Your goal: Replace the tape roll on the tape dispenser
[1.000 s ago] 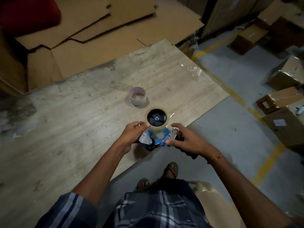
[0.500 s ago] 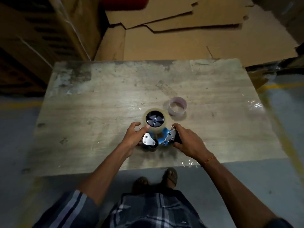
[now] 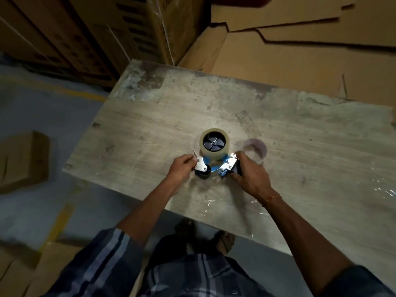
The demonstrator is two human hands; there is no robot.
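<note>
I see a worn wooden worktop at mid-frame, grey floor to the left, flattened cardboard at upper right. The tape dispenser sits near the worktop's centre with a clear tape roll mounted — an empty core just right of it. My left hand pinches the tape's end; my right hand is wrapped around the dispenser's handle.

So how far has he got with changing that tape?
The new tape roll already sits on the dispenser, and the empty core lies aside on the table. The right hand grips the handle while the left hand pinches the tape end near the roller. Threading it to the cutter looks left.
</note>
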